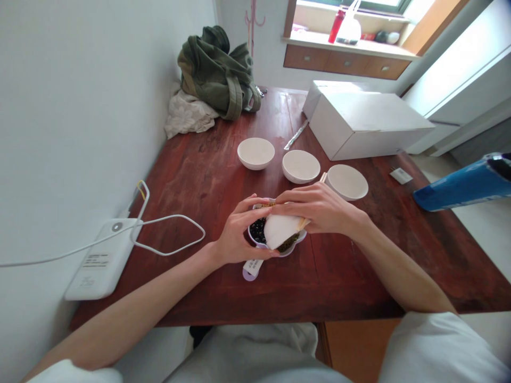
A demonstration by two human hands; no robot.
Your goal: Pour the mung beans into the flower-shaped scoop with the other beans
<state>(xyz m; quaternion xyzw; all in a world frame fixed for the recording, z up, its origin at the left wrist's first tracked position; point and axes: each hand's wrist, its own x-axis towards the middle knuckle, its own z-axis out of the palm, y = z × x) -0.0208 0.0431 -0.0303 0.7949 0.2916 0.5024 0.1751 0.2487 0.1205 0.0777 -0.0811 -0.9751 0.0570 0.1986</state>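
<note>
Near the table's front edge sits a lavender-rimmed divided dish (297,246) with black beans (257,231), green beans (288,244) and some yellow kernels (265,205) in separate compartments. My left hand (239,231) curves around its left side, thumb at the near rim and fingers at the far rim. Over the dish leans a smooth white rounded thing (282,230), seemingly a tilted bowl, between my hands. My right hand (313,207) is closed around wooden chopsticks (323,177) and rests against the white thing. A lavender tab with a label (251,269) shows below the dish.
Three white bowls (256,154) (301,166) (346,182) stand beyond my hands. A white box (371,119), green bag (223,74), blue cylinder (463,183), small white adapter (400,175) and silvery strip (296,135) surround them. Left lies a white power bank (104,260) with a looped cable (171,254).
</note>
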